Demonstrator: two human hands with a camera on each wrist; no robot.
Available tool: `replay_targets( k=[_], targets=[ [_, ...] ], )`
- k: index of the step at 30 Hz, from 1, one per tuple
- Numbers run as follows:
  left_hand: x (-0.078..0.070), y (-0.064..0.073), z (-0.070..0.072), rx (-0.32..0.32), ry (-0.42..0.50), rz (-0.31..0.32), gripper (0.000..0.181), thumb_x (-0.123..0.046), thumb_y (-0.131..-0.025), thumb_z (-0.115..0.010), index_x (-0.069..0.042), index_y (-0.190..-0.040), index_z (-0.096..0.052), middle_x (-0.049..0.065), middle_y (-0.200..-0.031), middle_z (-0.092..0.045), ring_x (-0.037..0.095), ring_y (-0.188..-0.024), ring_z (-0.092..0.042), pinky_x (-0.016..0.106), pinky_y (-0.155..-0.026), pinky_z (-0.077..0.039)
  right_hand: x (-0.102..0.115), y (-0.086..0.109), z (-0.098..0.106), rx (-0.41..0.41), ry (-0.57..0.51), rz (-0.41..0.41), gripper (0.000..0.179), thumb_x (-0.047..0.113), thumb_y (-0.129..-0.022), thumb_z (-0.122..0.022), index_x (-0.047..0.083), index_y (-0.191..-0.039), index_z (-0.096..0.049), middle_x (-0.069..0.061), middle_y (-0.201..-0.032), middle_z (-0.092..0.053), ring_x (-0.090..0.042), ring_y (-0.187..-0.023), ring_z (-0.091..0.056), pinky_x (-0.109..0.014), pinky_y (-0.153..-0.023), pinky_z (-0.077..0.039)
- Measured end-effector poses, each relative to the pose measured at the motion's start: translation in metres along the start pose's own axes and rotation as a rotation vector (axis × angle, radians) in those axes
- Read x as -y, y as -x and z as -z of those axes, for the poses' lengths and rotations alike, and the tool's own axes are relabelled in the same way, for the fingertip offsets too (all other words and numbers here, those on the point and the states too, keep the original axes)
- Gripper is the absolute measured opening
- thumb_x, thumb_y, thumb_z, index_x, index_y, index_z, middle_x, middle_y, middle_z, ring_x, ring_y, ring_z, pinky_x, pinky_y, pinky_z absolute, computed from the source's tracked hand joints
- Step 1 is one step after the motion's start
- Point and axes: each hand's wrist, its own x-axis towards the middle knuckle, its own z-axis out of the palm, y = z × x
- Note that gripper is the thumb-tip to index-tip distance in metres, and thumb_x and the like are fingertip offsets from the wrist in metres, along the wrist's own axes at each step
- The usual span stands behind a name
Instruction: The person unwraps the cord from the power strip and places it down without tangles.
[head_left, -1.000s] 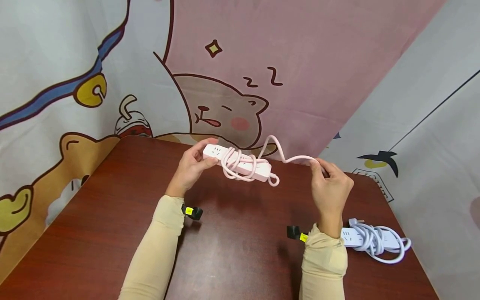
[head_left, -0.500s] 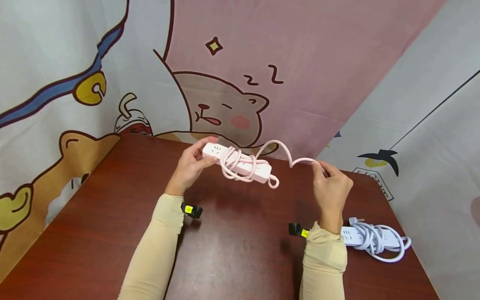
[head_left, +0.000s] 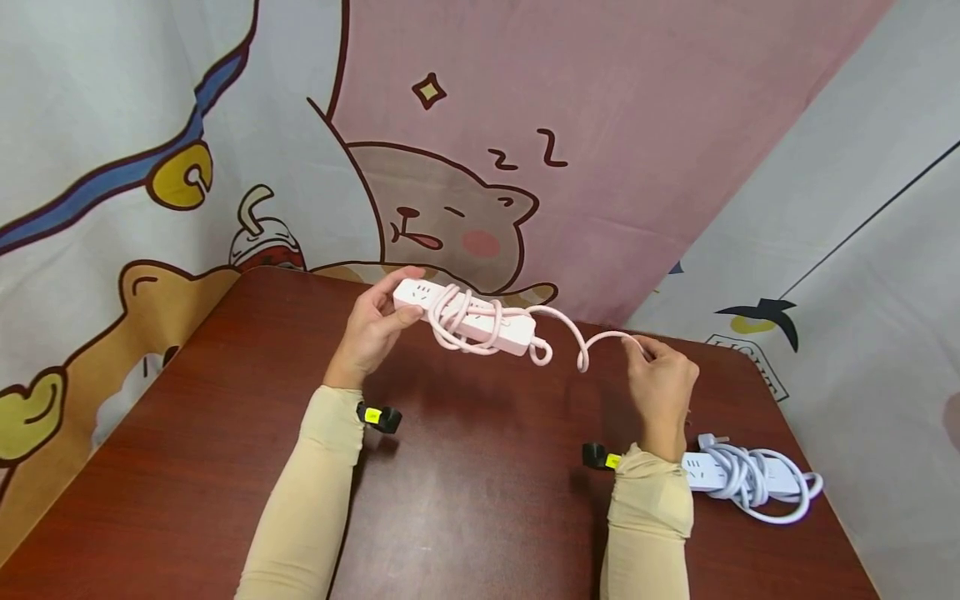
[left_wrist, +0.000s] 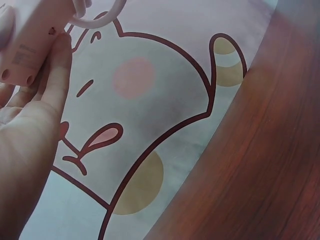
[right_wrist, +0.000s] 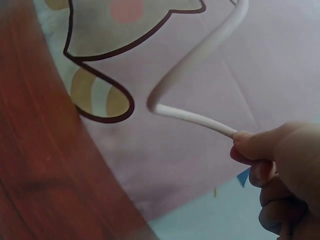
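My left hand [head_left: 369,333] grips the left end of a pink power strip [head_left: 515,332], held tilted above the table. Part of its cord is wound in loose loops round the strip's middle. In the left wrist view the underside of the strip [left_wrist: 35,40] shows between the fingers and thumb. A free length of cord [head_left: 612,335] runs rightward from the strip, with a dip partway. My right hand [head_left: 663,387] pinches this cord between thumb and forefinger, and the right wrist view shows the cord [right_wrist: 192,117] bending just before the fingertips. The plug is not visible.
A white power strip [head_left: 703,472], wrapped in its own cord, lies on the brown table [head_left: 465,500] beside my right wrist. A cartoon-printed curtain [head_left: 600,167] hangs behind the table and along both sides. Each wrist wears a small black camera.
The power strip and my left hand have shifted slightly left and up. The cord between my hands has gone from a high arch to a lower, sagging curve. My right hand has moved slightly.
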Motion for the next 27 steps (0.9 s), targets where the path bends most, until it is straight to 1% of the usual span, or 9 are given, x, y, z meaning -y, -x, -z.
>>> replay_targets(
  k=[1,4,7,8,13,15,19,22,27],
  targets=[
    [0.0,0.0,0.0,-0.001,0.002,0.001,0.047,0.017,-0.091,-0.055,-0.004,-0.133,-0.054,0.002,-0.116,-0.062,0.009,-0.101,-0.062,0.019,-0.088,-0.057,-0.002,0.0,-0.001,0.012,0.007,-0.002,0.02,0.02,-0.092,-0.076,0.002,-0.098,-0.081,-0.019,-0.085,-0.078,-0.042,-0.086,-0.072,-0.051,-0.077,-0.052],
    [0.0,-0.001,-0.001,-0.012,0.008,-0.005,0.05,0.018,-0.091,-0.054,0.007,-0.139,-0.048,0.002,-0.116,-0.062,0.009,-0.102,-0.062,0.019,-0.088,-0.057,-0.007,0.002,-0.004,0.038,0.023,0.001,0.02,0.02,-0.092,-0.076,0.002,-0.097,-0.081,-0.019,-0.082,-0.077,-0.041,-0.083,-0.072,-0.051,-0.074,-0.052],
    [0.001,-0.002,0.0,-0.031,0.022,-0.015,0.053,0.019,-0.09,-0.053,0.012,-0.141,-0.042,0.002,-0.116,-0.061,0.009,-0.101,-0.062,0.019,-0.088,-0.057,-0.01,0.003,-0.005,0.069,0.034,0.006,0.019,0.02,-0.092,-0.076,0.002,-0.096,-0.081,-0.018,-0.084,-0.078,-0.041,-0.085,-0.072,-0.052,-0.076,-0.053],
    [0.001,-0.002,0.0,-0.035,0.023,-0.022,0.053,0.019,-0.091,-0.054,0.013,-0.141,-0.042,0.003,-0.116,-0.061,0.009,-0.102,-0.061,0.018,-0.088,-0.057,-0.011,0.003,-0.005,0.082,0.037,0.01,0.018,0.02,-0.092,-0.077,0.003,-0.096,-0.081,-0.018,-0.085,-0.078,-0.041,-0.085,-0.073,-0.052,-0.076,-0.053],
    [0.003,-0.003,0.001,-0.073,0.026,-0.059,0.047,0.019,-0.091,-0.055,-0.002,-0.133,-0.053,0.005,-0.116,-0.059,0.011,-0.101,-0.06,0.017,-0.086,-0.056,-0.015,0.005,-0.007,0.181,0.052,0.036,0.018,0.02,-0.091,-0.078,0.003,-0.099,-0.081,-0.018,-0.09,-0.078,-0.04,-0.088,-0.073,-0.053,-0.08,-0.055],
    [0.003,-0.004,0.001,-0.101,0.019,-0.075,0.047,0.018,-0.09,-0.057,-0.004,-0.132,-0.055,0.005,-0.116,-0.059,0.011,-0.101,-0.059,0.017,-0.086,-0.056,-0.017,0.006,-0.008,0.227,0.056,0.047,0.018,0.019,-0.091,-0.078,0.004,-0.099,-0.081,-0.017,-0.091,-0.079,-0.038,-0.089,-0.073,-0.053,-0.08,-0.055],
    [0.003,-0.004,0.001,-0.153,0.004,-0.095,0.049,0.014,-0.09,-0.062,0.007,-0.137,-0.048,0.003,-0.116,-0.058,0.011,-0.101,-0.059,0.016,-0.088,-0.056,-0.021,0.008,-0.01,0.321,0.052,0.078,0.016,0.018,-0.092,-0.077,0.005,-0.1,-0.08,-0.016,-0.092,-0.079,-0.034,-0.086,-0.072,-0.048,-0.077,-0.055],
    [0.003,-0.004,0.001,-0.177,-0.001,-0.101,0.054,0.013,-0.091,-0.063,0.014,-0.141,-0.041,0.003,-0.118,-0.058,0.01,-0.102,-0.059,0.016,-0.088,-0.055,-0.023,0.008,-0.013,0.386,0.047,0.102,0.016,0.017,-0.093,-0.075,0.004,-0.101,-0.08,-0.017,-0.094,-0.078,-0.032,-0.086,-0.071,-0.046,-0.076,-0.055],
    [0.004,-0.005,0.0,-0.198,-0.039,-0.111,0.055,0.018,-0.089,-0.06,0.015,-0.141,-0.041,0.0,-0.116,-0.059,0.008,-0.101,-0.059,0.015,-0.085,-0.056,-0.026,0.009,-0.014,0.476,0.043,0.12,0.017,0.016,-0.094,-0.074,0.003,-0.103,-0.079,-0.018,-0.098,-0.077,-0.033,-0.09,-0.07,-0.047,-0.08,-0.055]
  ],
)
